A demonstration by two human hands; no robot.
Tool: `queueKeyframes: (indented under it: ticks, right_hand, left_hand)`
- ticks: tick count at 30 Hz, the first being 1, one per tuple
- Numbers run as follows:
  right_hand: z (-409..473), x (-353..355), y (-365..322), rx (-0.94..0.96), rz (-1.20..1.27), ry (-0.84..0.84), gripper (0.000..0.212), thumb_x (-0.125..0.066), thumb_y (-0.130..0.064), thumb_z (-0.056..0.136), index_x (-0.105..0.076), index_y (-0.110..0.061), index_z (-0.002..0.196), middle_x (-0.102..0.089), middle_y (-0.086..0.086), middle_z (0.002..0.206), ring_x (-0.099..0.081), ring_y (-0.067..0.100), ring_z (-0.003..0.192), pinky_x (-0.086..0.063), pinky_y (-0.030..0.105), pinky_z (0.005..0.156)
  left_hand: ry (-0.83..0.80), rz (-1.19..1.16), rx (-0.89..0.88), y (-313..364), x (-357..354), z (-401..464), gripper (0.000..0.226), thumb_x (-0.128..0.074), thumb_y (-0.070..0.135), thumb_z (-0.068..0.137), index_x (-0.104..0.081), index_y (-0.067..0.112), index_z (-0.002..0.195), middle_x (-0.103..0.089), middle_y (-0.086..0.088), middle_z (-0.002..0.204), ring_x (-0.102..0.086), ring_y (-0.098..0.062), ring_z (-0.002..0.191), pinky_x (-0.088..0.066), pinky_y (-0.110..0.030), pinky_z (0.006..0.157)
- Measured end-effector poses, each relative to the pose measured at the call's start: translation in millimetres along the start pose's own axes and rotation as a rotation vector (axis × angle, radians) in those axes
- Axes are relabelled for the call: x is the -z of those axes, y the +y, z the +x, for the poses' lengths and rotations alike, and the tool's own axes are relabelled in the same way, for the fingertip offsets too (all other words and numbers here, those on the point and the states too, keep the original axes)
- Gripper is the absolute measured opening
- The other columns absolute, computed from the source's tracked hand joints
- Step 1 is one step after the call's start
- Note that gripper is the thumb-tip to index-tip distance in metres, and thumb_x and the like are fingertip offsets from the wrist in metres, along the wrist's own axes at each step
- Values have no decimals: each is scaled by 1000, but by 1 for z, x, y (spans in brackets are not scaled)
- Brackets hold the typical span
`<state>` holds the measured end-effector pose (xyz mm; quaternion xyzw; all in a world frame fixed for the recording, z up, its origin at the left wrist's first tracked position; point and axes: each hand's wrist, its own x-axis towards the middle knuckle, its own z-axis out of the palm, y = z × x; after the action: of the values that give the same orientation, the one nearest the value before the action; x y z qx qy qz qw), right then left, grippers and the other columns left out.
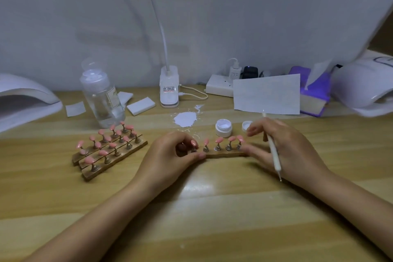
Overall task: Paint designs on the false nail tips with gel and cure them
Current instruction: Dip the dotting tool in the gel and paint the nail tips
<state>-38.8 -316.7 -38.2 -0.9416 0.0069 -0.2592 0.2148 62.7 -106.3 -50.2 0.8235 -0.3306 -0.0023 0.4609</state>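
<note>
Between my hands on the counter (212, 208), I am steadying the strip of pink nail tips (223, 153), my left hand (170, 155) pinching its end tip while my right hand (282, 147) braces it, gripping the brush (274, 151) ready for the open gel pot (223, 127) beyond.

Pink nail tips (219, 140) stand on a wooden strip (223, 154) — just in front of the open gel jar (223, 127).

Four wooden holder strips (225, 154) — three grouped at left, one apart; two curing lamps (25, 100); one open gel jar (223, 128); two hands (168, 155).
</note>
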Motion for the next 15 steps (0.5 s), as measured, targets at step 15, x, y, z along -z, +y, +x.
queueKeyframes:
  ticks: [15]
  right_hand:
    - [77,-36,-14,-380,360,161,46,-58,-39,87,-48,-9,52,-47,0,42,-48,12,45,-43,30,58]
  left_hand:
    - [10,-90,12,-4,3,-1,14,-78,16,67,-67,24,70,-63,2,76,-58,-8,68,-45,-11,61]
